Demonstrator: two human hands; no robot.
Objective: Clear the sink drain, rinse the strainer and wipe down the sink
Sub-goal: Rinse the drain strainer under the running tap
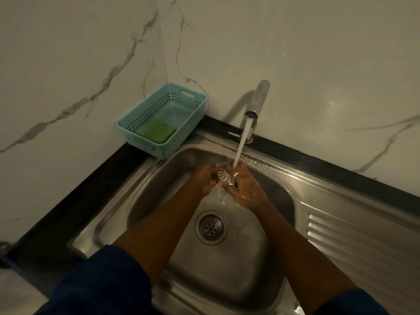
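A round metal strainer (223, 175) with slotted holes is held between both hands under the running water. My left hand (205, 179) grips its left edge and my right hand (246, 188) grips its right and lower side. Water streams from the chrome faucet (255, 105) onto the strainer and my right fingers, then splashes into the stainless steel sink (156, 185). Below my hands the open drain (211, 227) shows its perforated bottom, with no strainer in it.
A turquoise perforated basket (136, 127) holding a green sponge (156, 130) stands on the dark counter at the sink's back left corner. A ribbed drainboard (359, 242) lies right of the basin. Marble walls close in behind and to the left.
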